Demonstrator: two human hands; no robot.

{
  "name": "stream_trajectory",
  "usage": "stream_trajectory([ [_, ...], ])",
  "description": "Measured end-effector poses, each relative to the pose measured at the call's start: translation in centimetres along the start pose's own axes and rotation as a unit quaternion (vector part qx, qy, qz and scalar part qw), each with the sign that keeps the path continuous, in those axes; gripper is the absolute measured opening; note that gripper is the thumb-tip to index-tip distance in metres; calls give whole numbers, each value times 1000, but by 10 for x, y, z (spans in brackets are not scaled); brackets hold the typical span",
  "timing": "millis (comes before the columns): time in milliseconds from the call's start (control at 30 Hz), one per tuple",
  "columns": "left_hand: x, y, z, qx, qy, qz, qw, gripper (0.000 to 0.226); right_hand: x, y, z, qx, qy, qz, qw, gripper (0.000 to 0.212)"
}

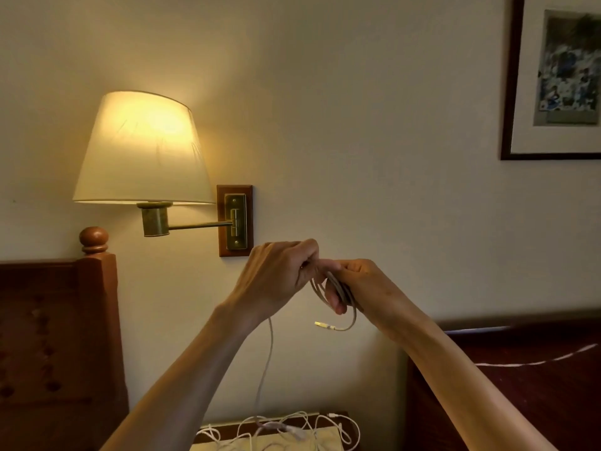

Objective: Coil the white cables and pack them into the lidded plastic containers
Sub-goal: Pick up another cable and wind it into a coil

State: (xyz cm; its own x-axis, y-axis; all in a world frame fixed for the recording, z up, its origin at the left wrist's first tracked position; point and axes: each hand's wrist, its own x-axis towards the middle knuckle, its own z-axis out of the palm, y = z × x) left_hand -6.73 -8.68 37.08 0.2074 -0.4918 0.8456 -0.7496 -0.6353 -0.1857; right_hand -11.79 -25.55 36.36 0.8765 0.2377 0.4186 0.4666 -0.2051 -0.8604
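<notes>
Both hands are raised in front of the wall at mid-frame. My right hand [356, 283] holds a small coil of white cable [341, 296] looped round its fingers, and the cable's USB plug [322, 325] sticks out to the left below the coil. My left hand [279, 275] pinches the same cable beside the coil; the free length [266, 359] hangs straight down from it. It runs into a tangle of loose white cables [292, 429] on the nightstand [325, 415] at the bottom edge. No plastic container is in view.
A lit wall lamp [140, 151] on a brass swing arm hangs at the left, above a wooden headboard [55, 336]. A dark wooden surface [527, 385] at the right carries another white cable [533, 361]. A framed picture [559, 76] hangs at the upper right.
</notes>
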Motion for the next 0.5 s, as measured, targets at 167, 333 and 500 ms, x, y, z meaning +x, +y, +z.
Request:
stream_trajectory([
  [167, -5, -17, 13, -185, 17, -87, 979, 48, 0, 0, -18, 158, -37, 56, 985, 35],
  [333, -43, -39, 30, -229, 23, -119, 966, 46, -3, 4, -32, 337, -65, 79, 936, 32],
  [500, -96, -62, 52, -162, -12, -188, 969, 43, -2, 9, -39, 449, -98, 72, 885, 24],
])
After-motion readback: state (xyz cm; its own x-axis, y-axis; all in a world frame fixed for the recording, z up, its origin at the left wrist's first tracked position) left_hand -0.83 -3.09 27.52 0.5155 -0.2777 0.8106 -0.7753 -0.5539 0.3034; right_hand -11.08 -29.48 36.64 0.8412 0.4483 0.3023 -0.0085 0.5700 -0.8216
